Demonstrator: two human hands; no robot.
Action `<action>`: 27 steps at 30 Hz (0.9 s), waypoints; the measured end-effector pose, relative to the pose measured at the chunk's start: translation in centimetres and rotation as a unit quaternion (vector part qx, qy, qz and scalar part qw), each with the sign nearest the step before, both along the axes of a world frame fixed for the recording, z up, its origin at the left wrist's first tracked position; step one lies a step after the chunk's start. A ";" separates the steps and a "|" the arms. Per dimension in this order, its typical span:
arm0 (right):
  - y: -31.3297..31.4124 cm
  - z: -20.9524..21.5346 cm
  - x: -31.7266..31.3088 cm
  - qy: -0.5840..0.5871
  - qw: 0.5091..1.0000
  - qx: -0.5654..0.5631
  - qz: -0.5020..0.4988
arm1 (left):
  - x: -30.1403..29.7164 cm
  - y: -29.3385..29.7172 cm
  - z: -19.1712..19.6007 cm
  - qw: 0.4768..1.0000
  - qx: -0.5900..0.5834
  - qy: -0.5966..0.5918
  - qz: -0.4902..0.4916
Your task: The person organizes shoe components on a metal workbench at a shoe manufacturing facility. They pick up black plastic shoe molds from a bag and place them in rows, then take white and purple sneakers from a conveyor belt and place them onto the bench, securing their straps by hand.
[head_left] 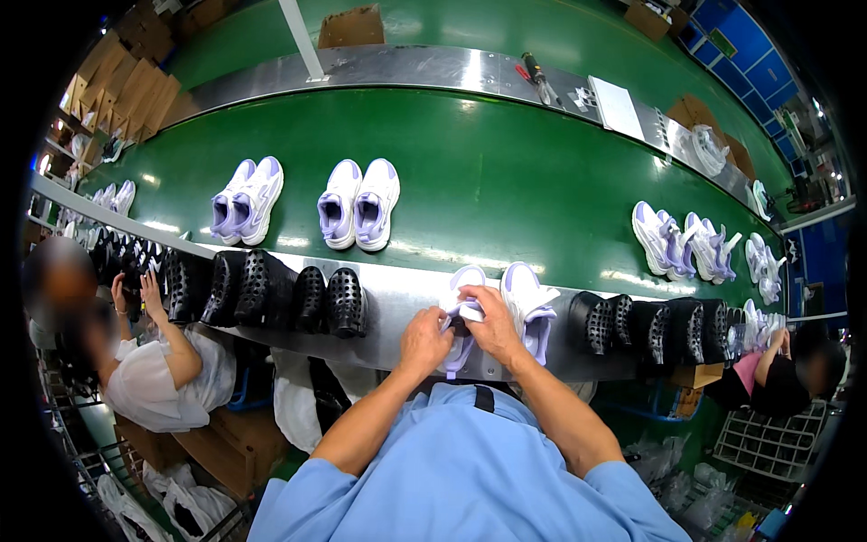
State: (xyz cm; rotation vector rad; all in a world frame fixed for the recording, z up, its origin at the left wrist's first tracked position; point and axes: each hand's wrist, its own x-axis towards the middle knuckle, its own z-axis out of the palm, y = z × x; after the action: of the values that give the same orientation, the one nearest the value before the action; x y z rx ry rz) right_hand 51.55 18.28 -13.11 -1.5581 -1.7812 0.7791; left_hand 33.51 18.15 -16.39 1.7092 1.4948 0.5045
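The left hand (427,341) and right hand (493,327), close together, gripped the top of a white-and-lilac shoe (465,275) on the metal surface (405,312), apparently adjusting its opening, which likely called next for steady, two-handed control.

shoe factory, green conveyor belt (506,172), sneaker pairs (520,291), co-workers (167,375)

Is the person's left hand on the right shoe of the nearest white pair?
No, the left hand is at the left shoe of that pair.
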 end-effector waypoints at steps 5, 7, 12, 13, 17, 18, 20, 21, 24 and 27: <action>0.2 0.0 0.6 -0.061 0.982 0.046 0.175 | -0.5 1.9 -0.5 0.997 0.005 -0.026 0.069; 0.1 -0.3 -0.5 -0.081 0.978 0.035 0.187 | -0.7 2.4 -2.0 0.995 -0.058 -0.040 0.075; 0.9 -0.7 -1.6 0.335 0.928 -0.153 -0.051 | -1.7 3.5 0.0 0.976 -0.185 -0.114 0.001; 0.9 -0.5 -1.4 0.389 0.902 -0.163 -0.096 | -1.4 3.6 2.9 0.985 -0.146 -0.086 -0.041; 0.7 -2.1 -0.7 0.570 0.782 -0.172 -0.184 | 0.8 2.8 6.7 0.987 0.101 -0.033 -0.123; 0.6 -2.6 -0.3 0.593 0.757 -0.178 -0.210 | 1.1 3.0 6.1 0.978 0.149 -0.031 -0.144; 0.9 -2.7 -0.4 0.637 0.701 -0.193 -0.255 | 1.3 3.4 4.7 0.953 0.244 -0.025 -0.181; 1.2 -2.7 -0.2 0.663 0.661 -0.210 -0.282 | 0.9 3.4 4.1 0.938 0.269 0.003 -0.218; 1.0 -4.0 1.5 0.716 0.611 -0.188 -0.281 | -0.2 2.8 3.3 0.893 0.322 0.061 -0.307; 1.0 -3.7 0.5 0.704 0.618 -0.199 -0.288 | -0.5 2.0 3.1 0.882 0.332 0.076 -0.325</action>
State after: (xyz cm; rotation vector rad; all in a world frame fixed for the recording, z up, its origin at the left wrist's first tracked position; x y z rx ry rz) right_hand 52.02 19.28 -16.83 -0.9497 0.0816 1.4659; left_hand 33.04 20.20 -13.34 2.6895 0.7640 0.5513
